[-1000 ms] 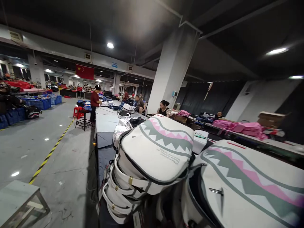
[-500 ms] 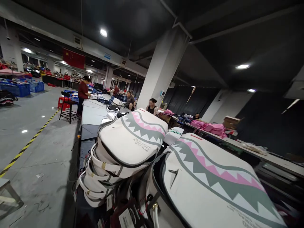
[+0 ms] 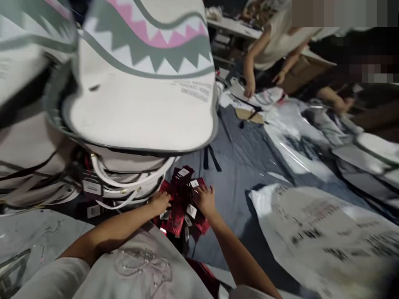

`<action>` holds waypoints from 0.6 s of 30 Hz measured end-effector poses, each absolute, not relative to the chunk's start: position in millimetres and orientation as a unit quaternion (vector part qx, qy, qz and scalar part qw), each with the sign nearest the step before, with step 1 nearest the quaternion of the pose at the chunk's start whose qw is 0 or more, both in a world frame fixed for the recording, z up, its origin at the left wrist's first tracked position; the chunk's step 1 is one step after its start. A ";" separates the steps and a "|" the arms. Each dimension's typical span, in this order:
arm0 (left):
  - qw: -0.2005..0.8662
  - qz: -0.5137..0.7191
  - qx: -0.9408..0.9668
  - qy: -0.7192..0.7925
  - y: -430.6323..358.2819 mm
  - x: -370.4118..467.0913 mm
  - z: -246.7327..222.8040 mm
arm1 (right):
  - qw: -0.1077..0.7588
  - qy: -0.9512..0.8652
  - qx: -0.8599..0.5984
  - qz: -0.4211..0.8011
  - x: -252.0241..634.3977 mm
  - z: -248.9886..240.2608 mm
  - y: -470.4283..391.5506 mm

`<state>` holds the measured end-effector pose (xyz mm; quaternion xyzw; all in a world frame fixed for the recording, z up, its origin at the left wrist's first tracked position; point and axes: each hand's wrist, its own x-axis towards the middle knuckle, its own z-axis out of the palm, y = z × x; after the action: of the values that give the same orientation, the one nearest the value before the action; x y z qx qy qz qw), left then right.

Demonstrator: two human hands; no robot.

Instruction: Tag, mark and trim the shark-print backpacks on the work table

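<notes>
now that the view's swung down and both hands are in, left hand point(image 3: 160, 202) and right hand point(image 3: 205, 199) sit at a loose pile of glossy dark-red rectangular tags point(image 3: 176, 214), near side of the white tooth-print bag stack point(image 3: 143, 112). tags overlap, skewed, white-labelled. both hands curled; can't tell if gripping.

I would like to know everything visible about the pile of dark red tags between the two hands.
The pile of dark red tags lies loosely on bluish cloth beside stacked white backpacks. They are flat, rectangular, partly glossy, overlapping at many angles; several show white labels. The left hand touches one side, the right hand the other; their grip is unclear.
</notes>
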<state>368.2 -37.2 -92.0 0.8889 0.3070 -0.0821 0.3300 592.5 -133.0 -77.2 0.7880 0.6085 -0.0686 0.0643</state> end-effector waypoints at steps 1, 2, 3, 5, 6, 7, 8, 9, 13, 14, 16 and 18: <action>0.321 -0.102 0.891 0.305 -46.2 375.3 -96.6 | 0.070 0.597 0.795 -0.079 595.7 -81.0 -144.2; 0.308 -0.117 0.891 0.311 -50.0 380.0 -99.0 | 0.073 0.595 0.796 -0.088 597.0 -84.0 -149.3; 0.296 -0.131 0.891 0.319 -49.8 383.0 -99.5 | 0.074 0.598 0.792 -0.094 596.4 -86.6 -150.1; 0.281 -0.154 0.887 0.332 -43.6 386.8 -97.3 | 0.075 0.617 0.777 -0.100 590.3 -90.7 -143.9; 0.277 -0.166 0.884 0.337 -39.9 388.4 -95.5 | 0.074 0.629 0.767 -0.099 585.8 -92.7 -138.7; 0.274 -0.177 0.881 0.341 -36.9 390.2 -93.7 | 0.074 0.643 0.756 -0.098 580.8 -94.9 -132.4; 0.272 -0.186 0.879 0.345 -34.9 392.1 -92.4 | 0.075 0.660 0.741 -0.098 575.9 -97.5 -125.0; 0.270 -0.193 0.877 0.348 -33.9 394.0 -91.4 | 0.078 0.680 0.722 -0.101 571.4 -100.6 -116.5; 0.267 -0.206 0.872 0.354 -35.1 397.1 -92.2 | 0.111 0.755 0.633 -0.129 558.8 -114.8 -75.2; 0.270 -0.205 0.871 0.354 -35.3 396.2 -93.3 | 0.122 0.764 0.620 -0.131 557.2 -117.2 -65.5; 0.279 -0.202 0.869 0.355 -35.1 393.2 -96.5 | 0.142 0.775 0.602 -0.129 556.1 -118.8 -50.8; 0.291 -0.196 0.865 0.359 -34.3 389.6 -101.1 | 0.156 0.787 0.582 -0.132 558.5 -116.0 -43.4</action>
<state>389.6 -34.3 -101.1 0.8647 0.3595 -0.1959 0.2909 558.5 -43.4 -116.0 0.5821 0.7872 -0.1317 0.1556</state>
